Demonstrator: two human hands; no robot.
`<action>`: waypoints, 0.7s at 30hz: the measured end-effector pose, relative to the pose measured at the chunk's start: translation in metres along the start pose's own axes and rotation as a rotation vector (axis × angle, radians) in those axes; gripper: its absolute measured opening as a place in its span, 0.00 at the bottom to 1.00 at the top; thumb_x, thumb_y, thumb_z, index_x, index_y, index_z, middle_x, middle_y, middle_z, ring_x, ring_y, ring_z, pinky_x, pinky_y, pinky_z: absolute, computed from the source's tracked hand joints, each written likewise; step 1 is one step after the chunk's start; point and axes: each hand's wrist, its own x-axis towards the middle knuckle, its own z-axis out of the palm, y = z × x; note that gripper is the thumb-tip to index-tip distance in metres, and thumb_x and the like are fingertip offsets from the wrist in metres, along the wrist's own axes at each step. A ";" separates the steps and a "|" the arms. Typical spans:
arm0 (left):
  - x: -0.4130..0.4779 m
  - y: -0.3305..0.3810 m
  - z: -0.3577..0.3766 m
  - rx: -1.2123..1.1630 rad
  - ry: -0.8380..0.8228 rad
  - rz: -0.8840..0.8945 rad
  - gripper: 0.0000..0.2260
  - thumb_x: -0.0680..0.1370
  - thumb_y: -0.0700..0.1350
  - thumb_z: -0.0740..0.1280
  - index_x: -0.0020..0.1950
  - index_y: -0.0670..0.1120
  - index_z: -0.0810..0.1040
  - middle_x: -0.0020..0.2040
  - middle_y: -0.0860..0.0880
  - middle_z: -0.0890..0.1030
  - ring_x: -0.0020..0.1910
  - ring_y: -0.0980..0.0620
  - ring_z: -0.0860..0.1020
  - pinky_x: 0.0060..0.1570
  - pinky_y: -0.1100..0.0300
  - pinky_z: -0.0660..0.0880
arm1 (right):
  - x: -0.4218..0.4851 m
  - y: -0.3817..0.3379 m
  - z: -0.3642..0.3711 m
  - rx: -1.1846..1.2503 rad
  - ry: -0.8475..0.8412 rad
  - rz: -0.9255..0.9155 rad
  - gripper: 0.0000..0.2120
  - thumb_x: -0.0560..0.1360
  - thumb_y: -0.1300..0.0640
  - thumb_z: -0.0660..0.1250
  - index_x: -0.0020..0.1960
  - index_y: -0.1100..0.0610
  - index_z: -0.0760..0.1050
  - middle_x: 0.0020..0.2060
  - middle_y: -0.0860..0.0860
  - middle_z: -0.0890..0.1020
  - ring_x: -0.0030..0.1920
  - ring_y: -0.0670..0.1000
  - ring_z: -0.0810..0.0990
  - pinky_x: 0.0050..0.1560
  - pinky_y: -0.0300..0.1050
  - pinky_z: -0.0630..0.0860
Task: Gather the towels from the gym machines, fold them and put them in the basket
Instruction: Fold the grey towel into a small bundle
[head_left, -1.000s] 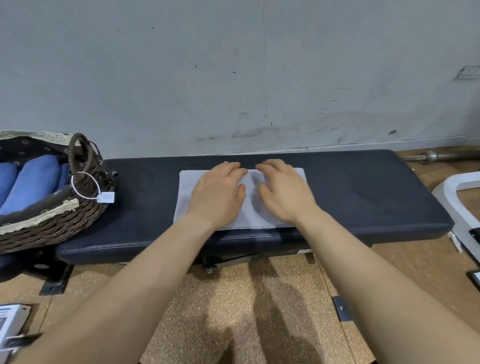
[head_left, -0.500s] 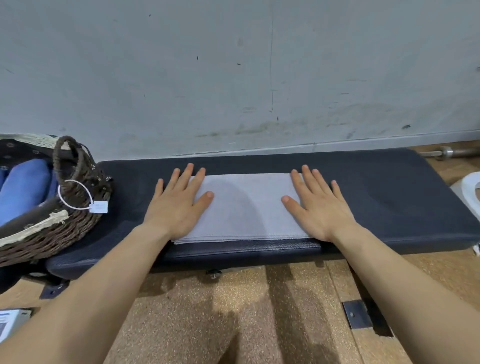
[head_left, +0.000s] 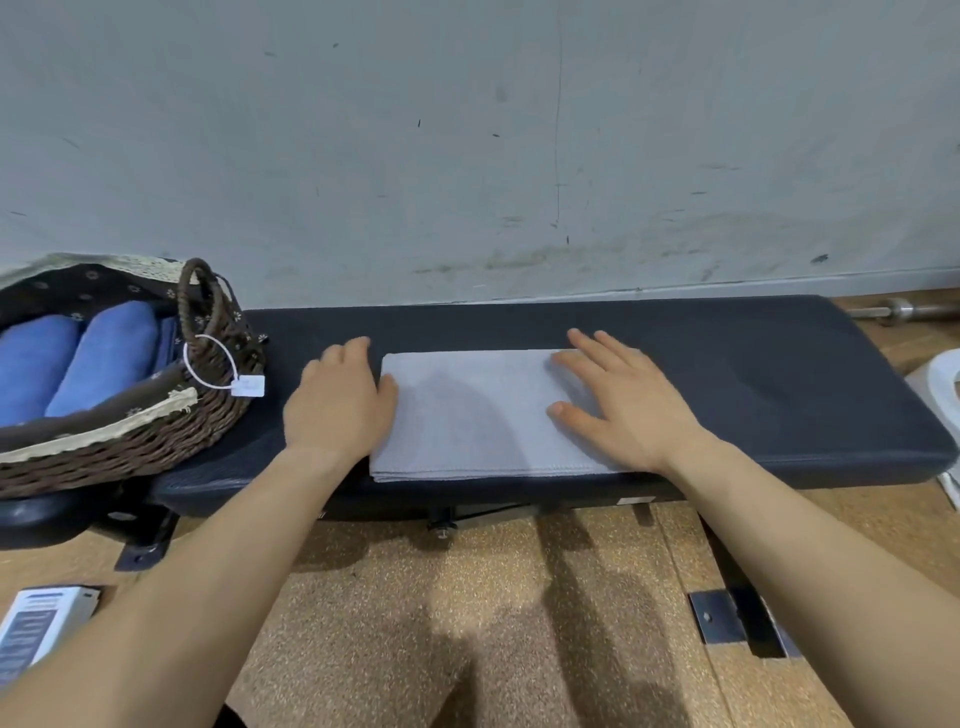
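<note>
A light grey towel (head_left: 472, 415), folded into a flat rectangle, lies on the dark padded bench (head_left: 753, 374). My left hand (head_left: 337, 402) sits at the towel's left edge, its fingers bent over the bench just beside the cloth and the thumb touching the edge. My right hand (head_left: 618, 400) lies flat on the towel's right end with straight, spread fingers. A brown wicker basket (head_left: 130, 441) stands on the bench's left end and holds rolled blue towels (head_left: 109, 353).
A grey wall rises right behind the bench. A barbell end (head_left: 904, 310) lies on the floor at far right, above a white object (head_left: 940, 387). A white box (head_left: 36, 623) sits on the cork floor at lower left. Black floor brackets (head_left: 727, 621) lie at lower right.
Both hands slid outward from the towel's middle to its ends. Since then the left hand has moved off the left edge and its fingers have bent.
</note>
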 end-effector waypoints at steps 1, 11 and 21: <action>-0.001 0.000 -0.004 -0.005 -0.004 -0.083 0.22 0.81 0.55 0.59 0.72 0.47 0.67 0.68 0.44 0.73 0.63 0.40 0.74 0.50 0.48 0.73 | 0.002 -0.007 -0.005 0.069 -0.022 -0.066 0.29 0.78 0.37 0.61 0.76 0.43 0.63 0.81 0.45 0.54 0.80 0.50 0.49 0.78 0.50 0.50; -0.010 0.009 -0.009 -0.248 -0.193 -0.159 0.19 0.76 0.53 0.69 0.30 0.47 0.66 0.30 0.51 0.72 0.30 0.49 0.71 0.32 0.59 0.64 | 0.013 -0.024 -0.001 0.120 -0.193 -0.145 0.27 0.68 0.35 0.72 0.65 0.40 0.72 0.79 0.43 0.60 0.79 0.49 0.52 0.77 0.48 0.53; -0.002 0.014 -0.020 -0.834 0.009 -0.206 0.14 0.74 0.43 0.75 0.54 0.49 0.74 0.49 0.50 0.79 0.47 0.51 0.80 0.42 0.58 0.75 | 0.016 -0.037 0.007 0.195 -0.161 -0.123 0.27 0.69 0.35 0.72 0.64 0.39 0.72 0.79 0.43 0.59 0.80 0.49 0.51 0.78 0.46 0.52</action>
